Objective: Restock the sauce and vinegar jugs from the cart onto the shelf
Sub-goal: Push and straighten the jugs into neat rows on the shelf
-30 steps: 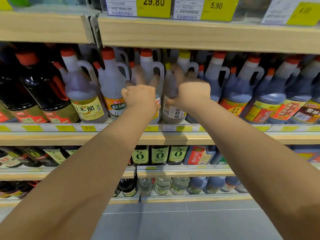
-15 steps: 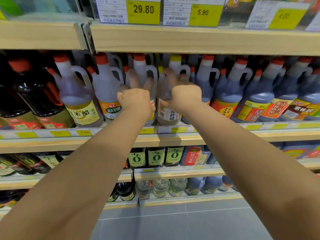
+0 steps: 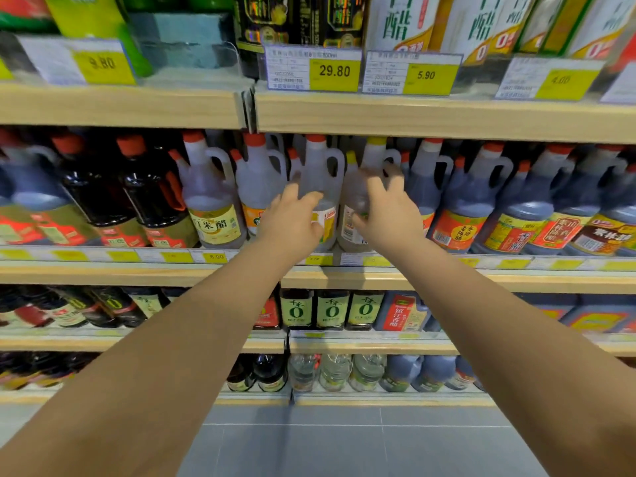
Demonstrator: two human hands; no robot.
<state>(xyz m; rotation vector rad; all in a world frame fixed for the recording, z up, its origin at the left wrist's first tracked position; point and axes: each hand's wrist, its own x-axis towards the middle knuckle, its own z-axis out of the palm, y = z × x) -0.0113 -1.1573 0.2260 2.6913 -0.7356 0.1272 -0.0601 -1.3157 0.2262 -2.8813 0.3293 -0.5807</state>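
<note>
On the middle shelf (image 3: 447,275) stand two pale vinegar jugs side by side: a red-capped jug (image 3: 318,173) and a yellow-capped jug (image 3: 361,187). My left hand (image 3: 292,218) hovers in front of the red-capped jug's label, fingers apart, thumb across its body. Over the yellow-capped jug's lower half, my right hand (image 3: 387,210) is spread and blurred. Neither hand has a closed grip on a jug. The cart is out of view.
Pale jugs (image 3: 210,201) and dark bottles (image 3: 151,197) fill the shelf to the left, dark vinegar jugs (image 3: 475,204) to the right. The upper shelf (image 3: 413,115) with price tags (image 3: 313,68) hangs close above the caps. Lower shelves hold small bottles (image 3: 330,309). Grey floor (image 3: 344,442) lies below.
Both hands went from gripping the two jugs' bodies to loosened, spread fingers drawn slightly back. The view has tilted upward, so the upper shelf's goods now show.
</note>
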